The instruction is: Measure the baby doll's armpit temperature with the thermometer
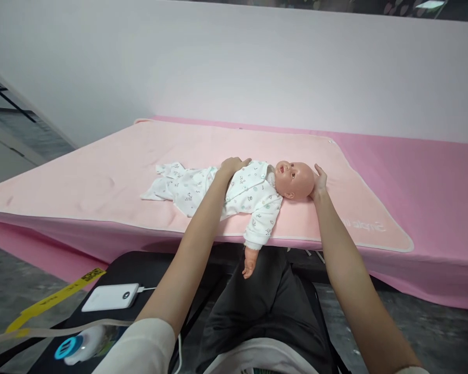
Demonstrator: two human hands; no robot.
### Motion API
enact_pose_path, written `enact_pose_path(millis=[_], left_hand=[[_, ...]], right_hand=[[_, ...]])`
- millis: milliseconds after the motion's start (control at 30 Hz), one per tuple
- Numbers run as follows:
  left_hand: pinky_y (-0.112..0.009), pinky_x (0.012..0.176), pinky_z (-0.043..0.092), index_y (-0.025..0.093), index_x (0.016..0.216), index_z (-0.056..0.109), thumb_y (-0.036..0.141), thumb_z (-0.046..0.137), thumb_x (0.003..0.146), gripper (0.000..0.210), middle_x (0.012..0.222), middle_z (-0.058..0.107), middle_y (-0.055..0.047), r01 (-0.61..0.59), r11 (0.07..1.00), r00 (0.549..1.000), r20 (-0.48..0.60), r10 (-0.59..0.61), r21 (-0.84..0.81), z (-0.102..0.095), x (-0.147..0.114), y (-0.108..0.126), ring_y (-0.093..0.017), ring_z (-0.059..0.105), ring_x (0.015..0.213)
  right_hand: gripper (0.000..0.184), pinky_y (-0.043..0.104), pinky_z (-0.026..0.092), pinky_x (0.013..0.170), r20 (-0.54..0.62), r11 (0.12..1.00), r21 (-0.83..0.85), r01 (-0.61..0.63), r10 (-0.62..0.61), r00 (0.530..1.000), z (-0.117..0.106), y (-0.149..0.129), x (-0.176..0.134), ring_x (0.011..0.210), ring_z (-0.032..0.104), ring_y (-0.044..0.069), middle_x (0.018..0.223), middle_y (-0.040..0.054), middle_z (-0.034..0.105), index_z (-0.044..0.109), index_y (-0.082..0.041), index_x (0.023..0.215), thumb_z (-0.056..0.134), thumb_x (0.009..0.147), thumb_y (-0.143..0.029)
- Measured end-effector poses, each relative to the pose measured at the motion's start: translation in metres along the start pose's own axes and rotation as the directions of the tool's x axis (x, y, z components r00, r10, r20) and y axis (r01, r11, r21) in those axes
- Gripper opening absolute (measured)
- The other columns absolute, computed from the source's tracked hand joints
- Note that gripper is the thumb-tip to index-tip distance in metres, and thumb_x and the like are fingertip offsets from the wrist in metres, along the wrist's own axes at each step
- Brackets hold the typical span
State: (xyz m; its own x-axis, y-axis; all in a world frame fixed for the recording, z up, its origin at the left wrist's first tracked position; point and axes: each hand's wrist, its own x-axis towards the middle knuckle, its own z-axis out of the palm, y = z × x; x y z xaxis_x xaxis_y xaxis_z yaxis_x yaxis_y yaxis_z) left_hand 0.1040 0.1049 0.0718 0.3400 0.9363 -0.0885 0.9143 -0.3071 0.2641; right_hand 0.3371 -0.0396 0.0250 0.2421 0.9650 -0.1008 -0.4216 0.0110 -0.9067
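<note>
The doll (249,195) lies face up on the mat (81,176), feet to the left, head (298,179) to the right, close to the near edge. The left hand (236,165) lies across its middle; the fingertips reach the far side, and whether they grasp the clothes (189,195) I cannot tell. The right hand (319,182) cups the head from the right, fingers partly hidden, so I cannot tell how firmly it holds. To steady the doll well, keep that palm low behind the head, press lightly on the body, and mind the near arm (253,257) hanging over the edge.
</note>
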Motion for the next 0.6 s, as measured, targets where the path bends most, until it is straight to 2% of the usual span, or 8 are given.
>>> enact_pose_path(millis=[133, 267, 433, 500, 600], left_hand=[[-0.034, 0.085, 0.044, 0.010, 0.106, 0.063, 0.059, 0.023, 0.082, 0.067, 0.104, 0.065, -0.019, -0.031, 0.999, 0.999, -0.009, 0.031, -0.010, 0.000, 0.003, -0.001, -0.029, 0.059, 0.102], [-0.036, 0.083, 0.044, 0.010, 0.104, 0.063, 0.058, 0.024, 0.083, 0.065, 0.105, 0.064, -0.019, -0.036, 0.999, 0.999, -0.005, 0.036, -0.008, -0.001, 0.002, -0.001, -0.030, 0.060, 0.100], [-0.035, 0.082, 0.045, 0.011, 0.103, 0.063, 0.063, 0.022, 0.082, 0.069, 0.097, 0.067, -0.018, -0.034, 0.999, 0.999, -0.032, 0.033, -0.025, -0.004, -0.010, 0.001, -0.030, 0.061, 0.097], [-0.034, 0.081, 0.045, 0.012, 0.101, 0.064, 0.063, 0.023, 0.082, 0.069, 0.095, 0.067, -0.018, -0.028, 0.999, 0.999, -0.027, 0.028, -0.019, -0.003, -0.009, 0.001, -0.030, 0.061, 0.095], [-0.034, 0.081, 0.045, 0.012, 0.102, 0.064, 0.060, 0.023, 0.083, 0.066, 0.099, 0.067, -0.018, -0.019, 1.000, 0.999, -0.027, 0.019, -0.006, 0.000, -0.002, -0.001, -0.029, 0.061, 0.096]], right_hand=[[0.058, 0.043, 0.050, 0.083, 0.026, 0.995, -0.088, -0.050, 0.052, 0.998, 0.008, 0.001, -0.003, 0.096, 0.062, 0.026, 0.106, 0.0065, 0.067, 0.060, -0.020, 0.103, 0.035, 0.073, -0.063], [0.049, 0.044, 0.051, 0.081, 0.037, 0.999, -0.047, -0.027, 0.029, 0.999, 0.012, 0.000, -0.007, 0.094, 0.063, 0.028, 0.102, 0.0075, 0.068, 0.064, -0.018, 0.096, 0.041, 0.071, -0.053], [0.047, 0.043, 0.050, 0.084, 0.057, 0.999, -0.043, 0.010, -0.007, 0.998, 0.012, 0.001, -0.007, 0.099, 0.061, 0.027, 0.104, 0.0068, 0.067, 0.062, -0.019, 0.096, 0.040, 0.071, -0.053], [0.045, 0.043, 0.050, 0.084, 0.019, 0.998, 0.017, 0.063, -0.063, 0.998, 0.010, 0.004, -0.004, 0.098, 0.061, 0.027, 0.104, 0.0076, 0.067, 0.061, -0.018, 0.091, 0.042, 0.070, -0.053], [0.035, 0.042, 0.051, 0.083, -0.098, 0.982, 0.098, 0.159, -0.149, 0.984, 0.006, 0.009, 0.005, 0.096, 0.062, 0.027, 0.097, 0.0079, 0.068, 0.058, -0.019, 0.075, 0.046, 0.067, -0.051]])
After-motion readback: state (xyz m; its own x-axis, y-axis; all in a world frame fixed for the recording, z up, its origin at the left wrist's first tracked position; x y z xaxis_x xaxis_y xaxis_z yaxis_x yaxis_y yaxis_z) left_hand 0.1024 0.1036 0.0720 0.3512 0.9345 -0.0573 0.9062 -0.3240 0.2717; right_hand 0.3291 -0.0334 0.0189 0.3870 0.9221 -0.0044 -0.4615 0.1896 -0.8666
